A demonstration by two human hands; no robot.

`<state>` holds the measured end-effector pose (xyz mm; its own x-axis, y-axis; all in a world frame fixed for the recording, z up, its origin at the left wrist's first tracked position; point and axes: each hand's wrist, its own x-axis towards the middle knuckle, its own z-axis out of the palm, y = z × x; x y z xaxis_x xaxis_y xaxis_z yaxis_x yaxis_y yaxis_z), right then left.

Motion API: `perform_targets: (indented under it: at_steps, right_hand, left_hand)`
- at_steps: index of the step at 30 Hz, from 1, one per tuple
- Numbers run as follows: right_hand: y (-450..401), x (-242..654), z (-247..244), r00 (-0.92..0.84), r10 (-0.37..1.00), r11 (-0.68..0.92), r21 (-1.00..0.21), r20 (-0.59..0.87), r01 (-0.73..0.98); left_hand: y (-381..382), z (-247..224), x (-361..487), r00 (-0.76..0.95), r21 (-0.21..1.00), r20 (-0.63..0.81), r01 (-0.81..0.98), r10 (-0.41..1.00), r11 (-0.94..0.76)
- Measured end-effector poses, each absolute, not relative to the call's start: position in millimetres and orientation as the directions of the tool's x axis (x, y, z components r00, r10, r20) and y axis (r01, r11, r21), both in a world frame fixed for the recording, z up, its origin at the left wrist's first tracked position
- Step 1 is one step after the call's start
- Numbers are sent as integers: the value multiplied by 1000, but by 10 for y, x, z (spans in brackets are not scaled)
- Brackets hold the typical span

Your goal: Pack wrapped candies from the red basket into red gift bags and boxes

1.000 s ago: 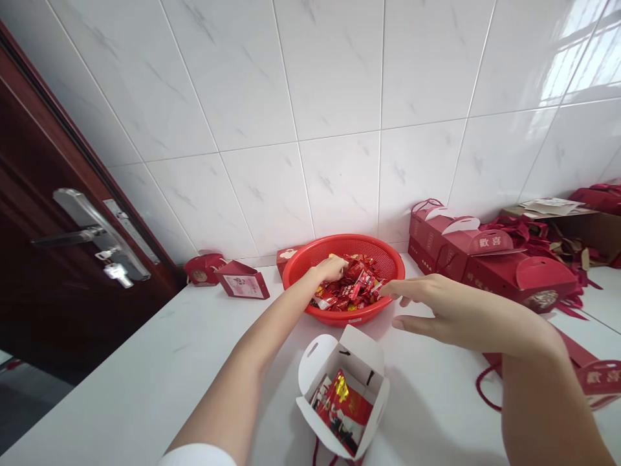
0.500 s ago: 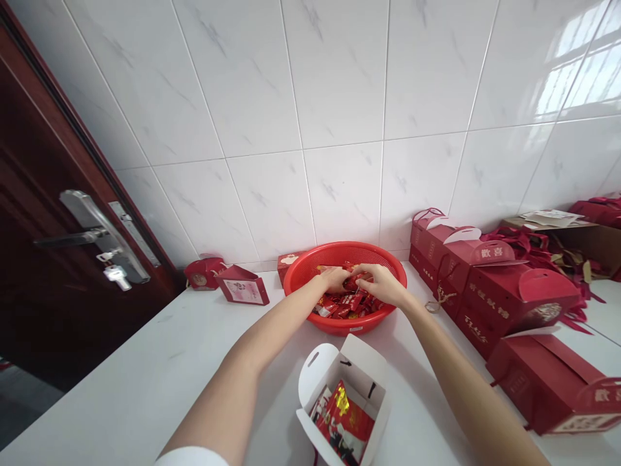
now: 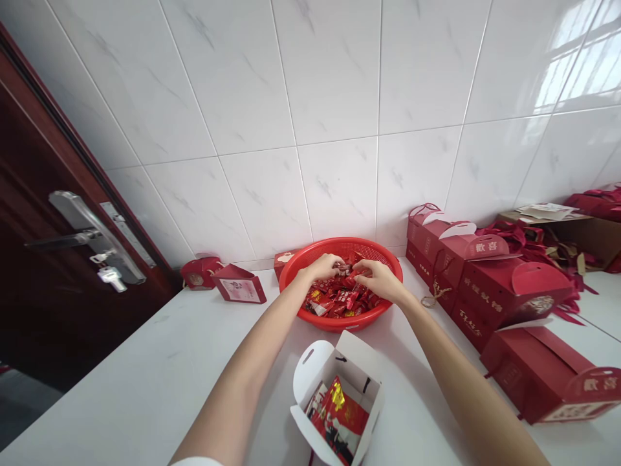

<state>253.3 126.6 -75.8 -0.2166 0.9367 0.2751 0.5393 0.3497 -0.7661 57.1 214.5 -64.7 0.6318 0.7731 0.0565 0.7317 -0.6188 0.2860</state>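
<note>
Both my hands are inside a red plastic basket (image 3: 354, 323) holding many small red-wrapped candies (image 3: 334, 301). My left hand (image 3: 323, 266) reaches over the basket's left side, its fingertips closed on a small wrapped candy (image 3: 343, 269). On the right, my right hand (image 3: 381, 279) has its thumb and fingers curled round red wrapped candy; the fingertips are partly hidden among the pieces. Nearer me stands an open gift box (image 3: 378, 396) with a white inside and its flaps raised. A red packet with a gold patch (image 3: 347, 414) lies in it beside other printed items.
Closed red gift boxes (image 3: 514, 298) line the right side, beside a heap of dark red ribbons (image 3: 528, 243) and a cardboard box (image 3: 594, 233). Two small red boxes, one framed pink (image 3: 240, 288), stand at the back left. A tiled wall bounds the back; a door with keys (image 3: 111, 278) stands left.
My left hand has drawn slightly back and lifted from among the candies, uncovering more of them. My right hand stays near its place. The whole view has shifted slightly.
</note>
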Motion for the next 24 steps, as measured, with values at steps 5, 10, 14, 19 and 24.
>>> perform_targets:
  at_steps: [5, 10, 14, 19, 24]
  right_hand:
    - [1276, 2527, -761, -179, 939, 342, -750, 293, 567]
    - [1264, 2521, -763, -190, 938, 344, -726, 290, 595]
    - [1249, 2518, -752, -208, 935, 354, -708, 288, 611]
    - [1232, 2520, -742, -222, 934, 358, -699, 281, 619]
    - [1226, 2522, -741, -225, 937, 349, -696, 267, 628]
  left_hand:
    - [2122, -588, 477, 585, 423, 146, 692, 798, -585]
    - [2111, -626, 460, 550, 475, 125, 697, 826, -537]
    - [2088, -629, 445, 548, 482, 50, 719, 835, -500]
    - [2030, -599, 456, 564, 461, -107, 758, 819, -462]
    - [1990, -609, 478, 518, 421, -256, 820, 816, -388]
